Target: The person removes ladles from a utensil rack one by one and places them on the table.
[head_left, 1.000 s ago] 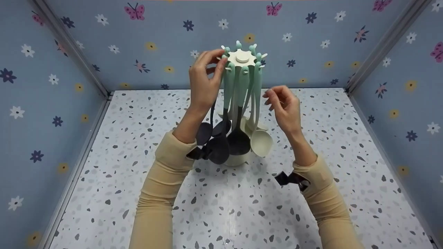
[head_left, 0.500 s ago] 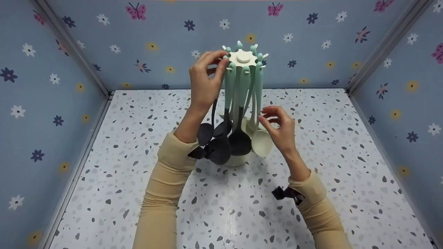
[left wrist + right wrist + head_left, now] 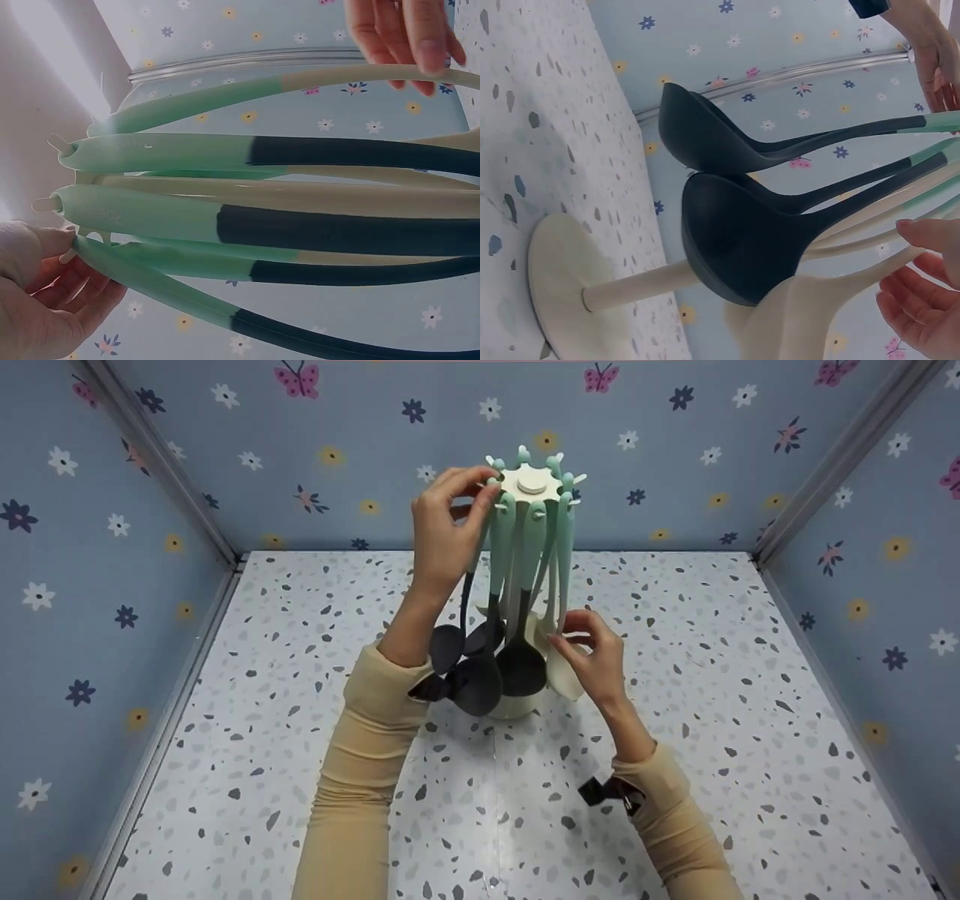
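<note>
A cream utensil stand [image 3: 531, 484] carries several kitchen utensils with mint-green handles, hanging from its notched top. My left hand [image 3: 450, 521] is up at the top's left side, thumb and fingers pinching the handle end of a black-headed utensil [image 3: 161, 281]. Lower down on the right, my right hand [image 3: 596, 656] pinches the stem of a cream spoon [image 3: 562, 675] just above its head. That spoon's head [image 3: 791, 322] is partly cut off in the right wrist view. A black ladle [image 3: 521, 667] hangs at the front, beside other black heads.
The stand's round base [image 3: 559, 292] sits on the white speckled table [image 3: 495, 795]. Blue flowered panels [image 3: 360, 457] enclose the back and both sides. A dark camera mount is strapped to each sleeve.
My right hand has come down and inward from beside the handles to the cream spoon's stem and now pinches it. The left hand keeps its place at the top of the stand.
</note>
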`<state>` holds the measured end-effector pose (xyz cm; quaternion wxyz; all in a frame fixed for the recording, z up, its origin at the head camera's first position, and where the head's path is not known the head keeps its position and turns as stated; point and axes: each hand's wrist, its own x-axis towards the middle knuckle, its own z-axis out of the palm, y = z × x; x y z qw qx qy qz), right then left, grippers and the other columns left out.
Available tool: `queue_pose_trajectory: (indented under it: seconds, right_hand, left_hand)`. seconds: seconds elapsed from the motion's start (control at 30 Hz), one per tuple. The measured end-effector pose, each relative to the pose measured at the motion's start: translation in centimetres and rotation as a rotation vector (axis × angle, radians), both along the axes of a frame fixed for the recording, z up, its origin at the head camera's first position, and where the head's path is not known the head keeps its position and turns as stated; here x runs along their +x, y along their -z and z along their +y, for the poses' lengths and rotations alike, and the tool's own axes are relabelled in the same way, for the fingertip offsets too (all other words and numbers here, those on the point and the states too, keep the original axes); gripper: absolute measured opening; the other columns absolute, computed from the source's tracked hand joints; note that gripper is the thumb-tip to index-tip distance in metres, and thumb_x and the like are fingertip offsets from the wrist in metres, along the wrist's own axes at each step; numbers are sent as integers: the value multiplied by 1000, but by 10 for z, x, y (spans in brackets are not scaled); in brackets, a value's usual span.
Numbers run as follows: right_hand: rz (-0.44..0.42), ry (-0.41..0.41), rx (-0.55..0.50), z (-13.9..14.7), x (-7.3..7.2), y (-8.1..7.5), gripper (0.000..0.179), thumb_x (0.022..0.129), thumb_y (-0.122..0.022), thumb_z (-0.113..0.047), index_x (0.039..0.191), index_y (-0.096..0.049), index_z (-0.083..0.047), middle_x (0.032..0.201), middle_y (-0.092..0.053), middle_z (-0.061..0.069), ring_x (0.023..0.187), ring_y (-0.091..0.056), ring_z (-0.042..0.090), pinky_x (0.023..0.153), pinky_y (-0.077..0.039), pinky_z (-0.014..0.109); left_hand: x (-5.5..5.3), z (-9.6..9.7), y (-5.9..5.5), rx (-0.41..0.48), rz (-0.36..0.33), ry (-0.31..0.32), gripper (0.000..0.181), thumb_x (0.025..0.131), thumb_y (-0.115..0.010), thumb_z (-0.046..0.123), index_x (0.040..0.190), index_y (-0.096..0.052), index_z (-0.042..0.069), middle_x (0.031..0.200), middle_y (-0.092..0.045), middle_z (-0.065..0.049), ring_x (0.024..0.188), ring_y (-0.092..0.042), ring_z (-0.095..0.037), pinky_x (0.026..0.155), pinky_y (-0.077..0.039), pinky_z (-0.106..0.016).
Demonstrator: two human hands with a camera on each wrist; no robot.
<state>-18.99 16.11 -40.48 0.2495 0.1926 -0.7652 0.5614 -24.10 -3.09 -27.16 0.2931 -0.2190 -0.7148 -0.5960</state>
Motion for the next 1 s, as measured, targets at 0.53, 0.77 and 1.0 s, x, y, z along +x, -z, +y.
queue_pose_trajectory:
  seconds: [0.53, 0.77, 1.0]
  right_hand:
    - [72, 69, -24, -5, -4, 18, 12, 78, -62, 8, 88, -57, 11, 82, -61, 18, 77, -59, 27, 68, -52, 35]
    - [167, 79, -53, -4, -8, 29, 12, 74, -63, 13, 85, -59, 11, 80, -62, 16, 75, -60, 25, 65, -52, 30]
    - [209, 124, -47, -7, -3, 26, 13, 72, -64, 15, 83, -60, 12, 77, -62, 19, 72, -61, 23, 63, -52, 25]
  left_hand:
    - [2, 0, -2, -3, -10, 4, 19, 86, -58, 11, 96, -65, -3, 90, -60, -9, 83, -58, -13, 70, -51, -23]
    - [1, 0, -2, 7, -23, 9, 18, 86, -58, 10, 97, -65, -3, 90, -60, -9, 83, -57, -14, 69, -51, -23]
    - [1, 0, -1, -17, -13, -11, 18, 86, -57, 10, 96, -66, -3, 90, -60, -9, 82, -58, -13, 68, -51, -22]
